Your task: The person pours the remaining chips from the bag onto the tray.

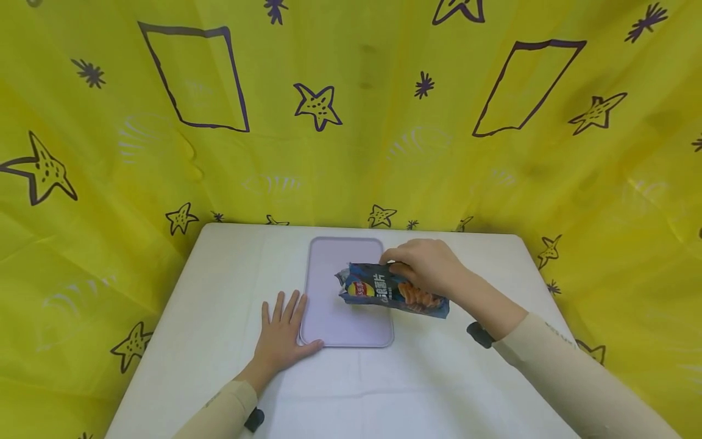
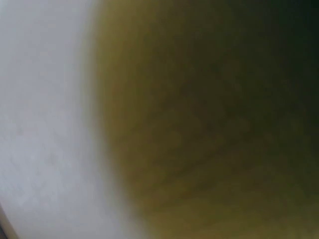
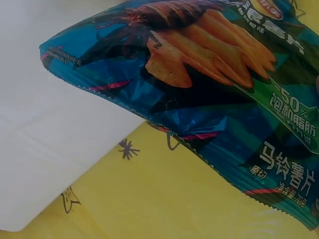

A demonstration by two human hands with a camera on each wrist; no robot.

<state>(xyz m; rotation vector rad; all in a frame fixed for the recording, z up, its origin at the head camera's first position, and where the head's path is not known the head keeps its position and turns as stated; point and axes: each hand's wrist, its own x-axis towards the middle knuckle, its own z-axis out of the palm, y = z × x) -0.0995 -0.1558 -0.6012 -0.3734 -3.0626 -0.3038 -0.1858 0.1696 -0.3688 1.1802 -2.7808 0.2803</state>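
Observation:
My right hand (image 1: 430,265) grips a dark blue bag of potato chips (image 1: 378,291) by its upper edge, holding it on its side over the tray. The bag's crumpled, silvery end points left; a picture of chips is on its right part. The right wrist view shows the blue bag (image 3: 199,112) close up, with the holding fingers mostly out of frame. Fingers spread, my left hand (image 1: 280,341) lies flat at the left edge of the lilac tray (image 1: 340,335), its thumb at the tray's near left corner. The left wrist view is a close blur.
A white-covered table (image 1: 351,402) carries the tray, near its middle. Behind and beside it hangs a yellow curtain (image 1: 362,164) with drawn stars and rectangles. Each wrist wears a small dark device, below a beige sleeve (image 1: 570,372) on the right.

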